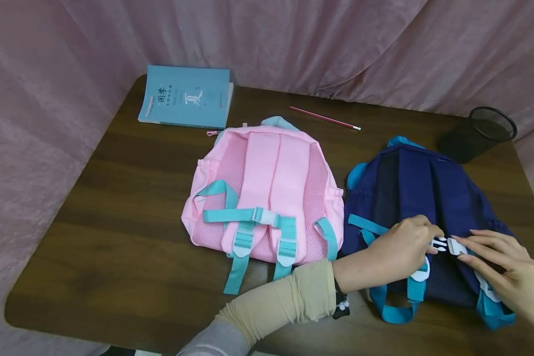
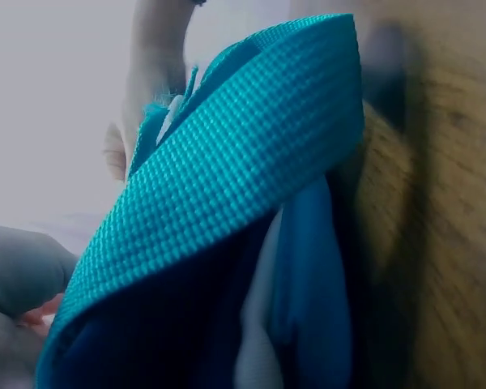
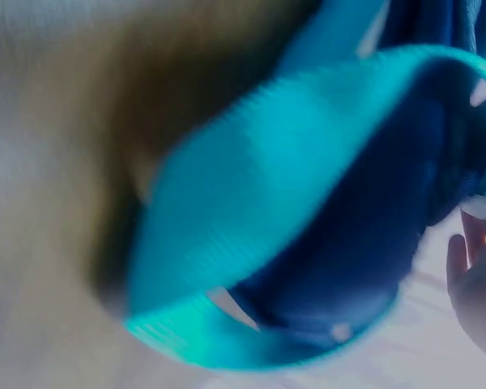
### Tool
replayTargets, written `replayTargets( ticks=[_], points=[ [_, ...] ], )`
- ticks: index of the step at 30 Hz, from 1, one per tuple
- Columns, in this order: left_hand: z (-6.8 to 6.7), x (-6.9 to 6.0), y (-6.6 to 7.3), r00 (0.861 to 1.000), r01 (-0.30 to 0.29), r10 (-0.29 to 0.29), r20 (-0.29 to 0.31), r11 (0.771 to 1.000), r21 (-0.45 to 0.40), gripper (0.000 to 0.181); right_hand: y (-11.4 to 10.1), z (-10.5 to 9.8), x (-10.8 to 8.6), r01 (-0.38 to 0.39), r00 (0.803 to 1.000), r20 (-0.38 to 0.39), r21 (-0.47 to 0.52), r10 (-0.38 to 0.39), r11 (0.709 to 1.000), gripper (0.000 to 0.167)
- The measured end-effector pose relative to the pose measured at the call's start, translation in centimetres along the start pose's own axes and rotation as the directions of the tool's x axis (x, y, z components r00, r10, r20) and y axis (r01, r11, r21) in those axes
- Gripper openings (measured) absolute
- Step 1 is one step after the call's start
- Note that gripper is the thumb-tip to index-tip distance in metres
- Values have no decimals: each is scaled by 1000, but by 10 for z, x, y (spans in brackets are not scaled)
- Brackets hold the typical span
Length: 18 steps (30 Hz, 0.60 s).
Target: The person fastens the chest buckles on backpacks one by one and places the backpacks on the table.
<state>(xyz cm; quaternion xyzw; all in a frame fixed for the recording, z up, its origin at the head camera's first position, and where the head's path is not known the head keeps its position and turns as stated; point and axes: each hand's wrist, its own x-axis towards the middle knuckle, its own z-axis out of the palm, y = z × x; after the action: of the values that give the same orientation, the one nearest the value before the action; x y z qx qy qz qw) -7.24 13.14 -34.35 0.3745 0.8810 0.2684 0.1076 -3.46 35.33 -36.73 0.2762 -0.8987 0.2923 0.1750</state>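
A navy backpack [image 1: 420, 188] lies at the right, its straps facing up. My left hand [image 1: 398, 247] pinches the white pronged half [image 1: 439, 244] of a chest-strap buckle. My right hand [image 1: 505, 259] holds the white socket half [image 1: 457, 246] between thumb and fingers. The two halves face each other with a small gap between them. In the left wrist view a teal strap [image 2: 227, 162] hides most of the work. A blurred teal strap loop [image 3: 259, 162] fills much of the right wrist view, with part of the right hand [image 3: 482, 279] at its edge.
A pink backpack [image 1: 276, 173] lies to the left, its teal chest strap joined by a white buckle [image 1: 266, 216]. Behind are a blue book [image 1: 184, 96], a red pencil [image 1: 325, 118] and a black mesh pen holder [image 1: 473, 136]. A pink curtain [image 1: 293, 44] hangs behind the table.
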Motion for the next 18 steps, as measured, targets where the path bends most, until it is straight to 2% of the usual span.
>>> replayTargets(
  ticks=[2,5,8,14,18],
  points=[
    [0,-1,0,1000,3,-3,-11,1000,-9,35,2,-1,3,56,998,-32,-28,-57,998,47],
    [2,-3,0,1000,-9,8,-30,1000,-15,35,4,0,8,120,988,-89,-41,-123,992,45],
    [3,-3,0,999,-24,24,-44,1000,-3,33,3,0,11,145,984,-93,-49,-149,988,43],
    [5,-3,-1,998,-42,43,-37,999,9,36,-2,3,11,136,987,-82,-64,-141,989,40],
    [6,-5,0,992,1,18,-121,988,154,32,-5,1,10,86,994,-52,-106,-92,991,41]
  ],
)
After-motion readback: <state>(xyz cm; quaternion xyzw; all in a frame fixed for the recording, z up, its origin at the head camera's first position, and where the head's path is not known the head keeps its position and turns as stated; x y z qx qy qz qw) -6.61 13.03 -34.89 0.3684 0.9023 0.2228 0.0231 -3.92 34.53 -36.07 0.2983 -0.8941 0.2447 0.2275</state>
